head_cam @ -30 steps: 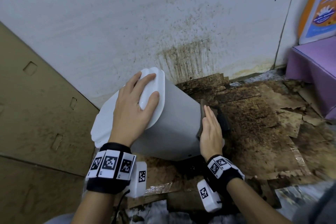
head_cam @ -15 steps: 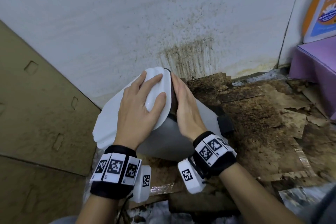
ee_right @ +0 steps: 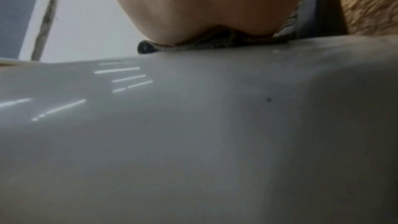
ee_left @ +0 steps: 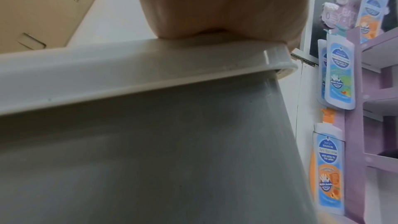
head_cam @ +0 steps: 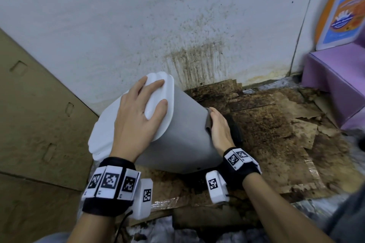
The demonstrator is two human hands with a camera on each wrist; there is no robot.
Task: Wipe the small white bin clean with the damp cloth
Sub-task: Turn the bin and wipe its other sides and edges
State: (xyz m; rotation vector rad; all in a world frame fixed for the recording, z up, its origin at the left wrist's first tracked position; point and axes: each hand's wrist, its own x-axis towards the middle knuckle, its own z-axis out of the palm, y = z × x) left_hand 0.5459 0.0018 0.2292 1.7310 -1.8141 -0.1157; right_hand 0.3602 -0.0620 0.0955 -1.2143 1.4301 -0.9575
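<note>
The small white bin (head_cam: 183, 134) leans tilted toward the left on the floor, its grey-white body narrowing toward the base. My left hand (head_cam: 138, 116) lies flat with spread fingers on its white lid (head_cam: 167, 92). My right hand (head_cam: 219, 126) presses a dark damp cloth (head_cam: 207, 122) flat against the bin's right side, about halfway down. In the right wrist view the cloth (ee_right: 215, 43) is squeezed between my palm and the bin wall (ee_right: 193, 125). The left wrist view shows the lid's rim (ee_left: 129, 67) under my palm (ee_left: 215, 6).
A stained white wall (head_cam: 197, 55) stands right behind the bin. Wet, dirty brown cardboard (head_cam: 276, 124) covers the floor to the right. A tan cardboard panel (head_cam: 39, 124) leans at the left. A purple display stand (head_cam: 335, 77) with soap packs is at the far right.
My right hand slid the cloth up to the lid's edge, then back down the bin's right side. The left hand stayed on the lid.
</note>
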